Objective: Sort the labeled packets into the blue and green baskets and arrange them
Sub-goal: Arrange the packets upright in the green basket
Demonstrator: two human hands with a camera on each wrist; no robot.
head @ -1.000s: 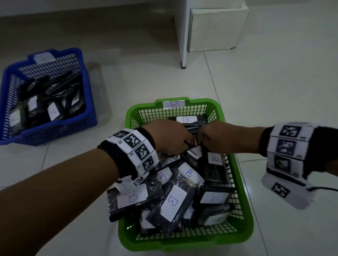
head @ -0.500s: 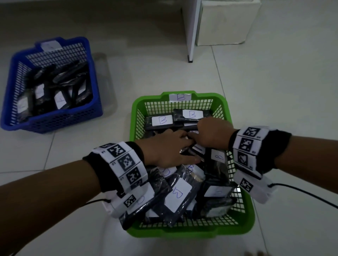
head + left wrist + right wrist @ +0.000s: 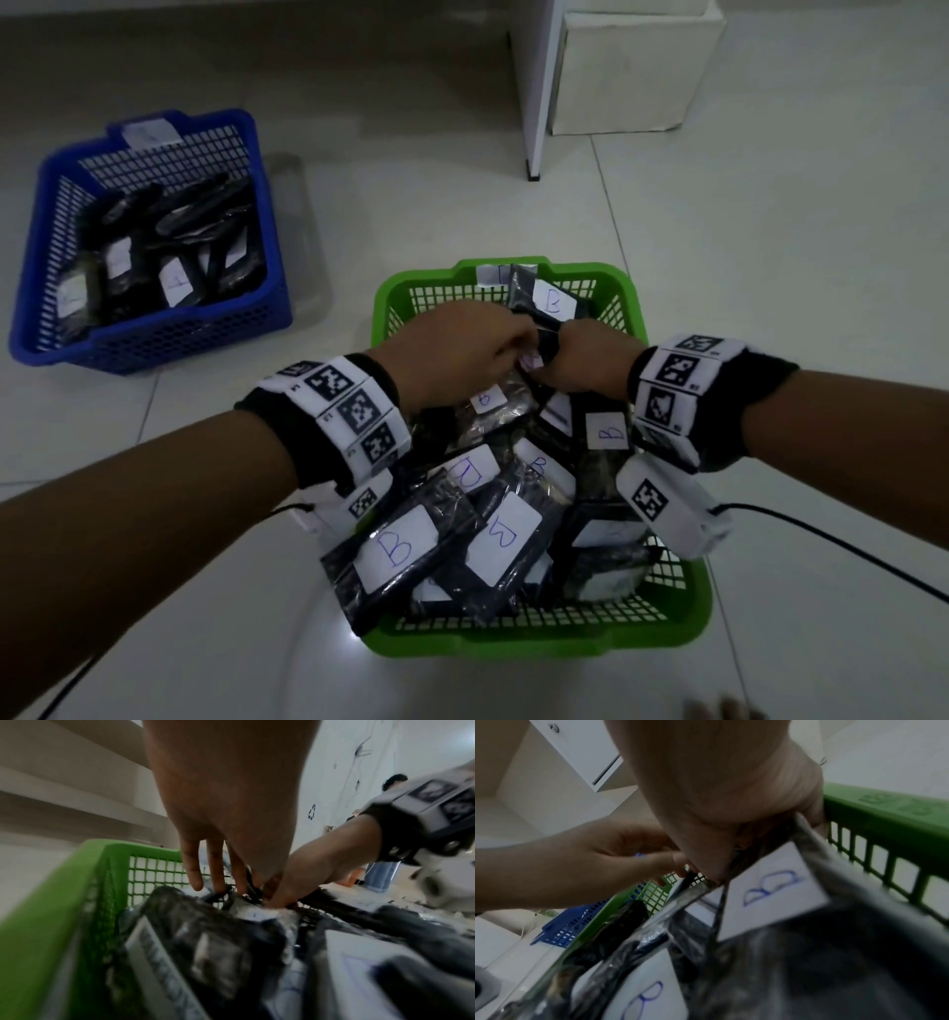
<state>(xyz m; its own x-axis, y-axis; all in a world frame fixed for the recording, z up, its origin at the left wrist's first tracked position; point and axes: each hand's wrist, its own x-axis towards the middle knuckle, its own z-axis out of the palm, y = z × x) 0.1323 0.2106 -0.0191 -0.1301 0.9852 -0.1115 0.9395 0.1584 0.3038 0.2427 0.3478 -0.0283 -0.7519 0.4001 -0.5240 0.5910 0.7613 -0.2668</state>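
Observation:
The green basket [image 3: 411, 280] in the middle of the floor is filled with black packets bearing white "B" labels. One B packet [image 3: 552, 303] stands tilted up against its far wall. My right hand [image 3: 557, 354] grips that packet's lower edge; in the right wrist view the right hand [image 3: 721, 862] has thumb and fingers closed on the B packet [image 3: 775, 892]. My left hand [image 3: 518, 344] meets it from the left, thumb and forefinger pinching the same packet's edge. In the left wrist view the other fingers [image 3: 218, 880] of my left hand point straight down among the packets. The blue basket [image 3: 154, 339] at the far left holds several labelled packets.
A white box [image 3: 637, 67] and a white panel leg [image 3: 534, 103] stand behind the green basket. Black cables [image 3: 821, 529] trail from both wrists over the pale tiled floor. One B packet [image 3: 395, 550] overhangs the basket's near left corner. Another person [image 3: 395, 780] is far off.
Both hands moved toward the basket's far end. The B packet that lay flat at the back now stands tilted up. My left hand went from lying flat to fingers pointing down.

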